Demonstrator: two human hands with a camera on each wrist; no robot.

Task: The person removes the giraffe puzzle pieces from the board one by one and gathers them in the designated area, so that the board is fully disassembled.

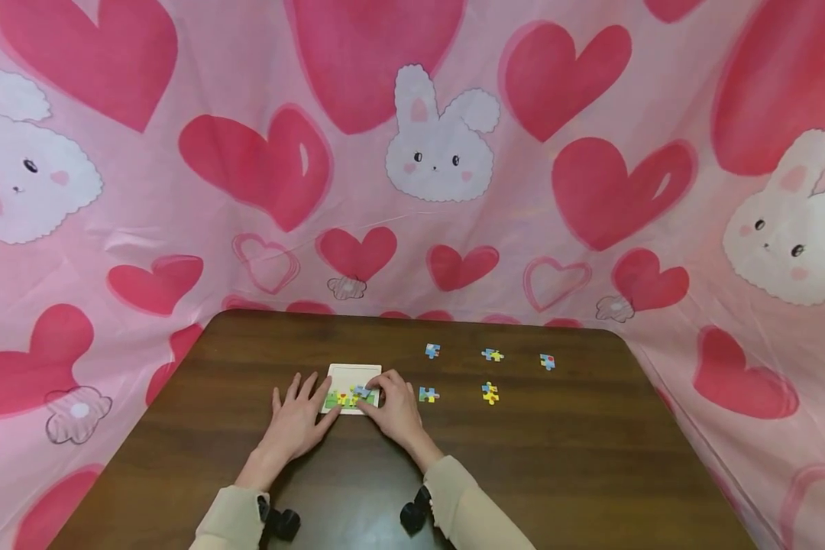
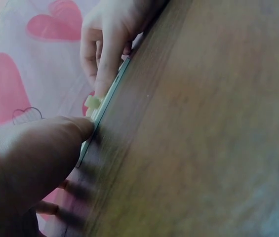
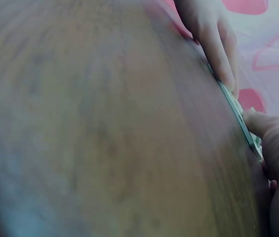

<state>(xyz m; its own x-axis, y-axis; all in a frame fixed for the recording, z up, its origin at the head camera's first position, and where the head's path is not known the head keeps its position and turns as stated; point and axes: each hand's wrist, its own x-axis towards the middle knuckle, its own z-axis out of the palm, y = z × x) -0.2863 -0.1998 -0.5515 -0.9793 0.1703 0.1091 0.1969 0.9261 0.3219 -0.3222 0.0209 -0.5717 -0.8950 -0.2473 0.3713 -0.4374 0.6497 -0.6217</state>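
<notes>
Steady the puzzle tray (image 1: 347, 376) on the worktop (image 1: 557, 458) with the left hand (image 1: 297, 420), fingers spread, and keep the blue piece (image 1: 362, 392), pinched by the right hand's fingers (image 1: 374, 380) over the tray's near right part, level before pressing.

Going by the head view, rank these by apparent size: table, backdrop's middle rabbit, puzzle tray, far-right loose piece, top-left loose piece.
1. Table
2. Middle rabbit
3. Puzzle tray, partly covered
4. Far-right loose piece and top-left loose piece: too alike to rank
</notes>
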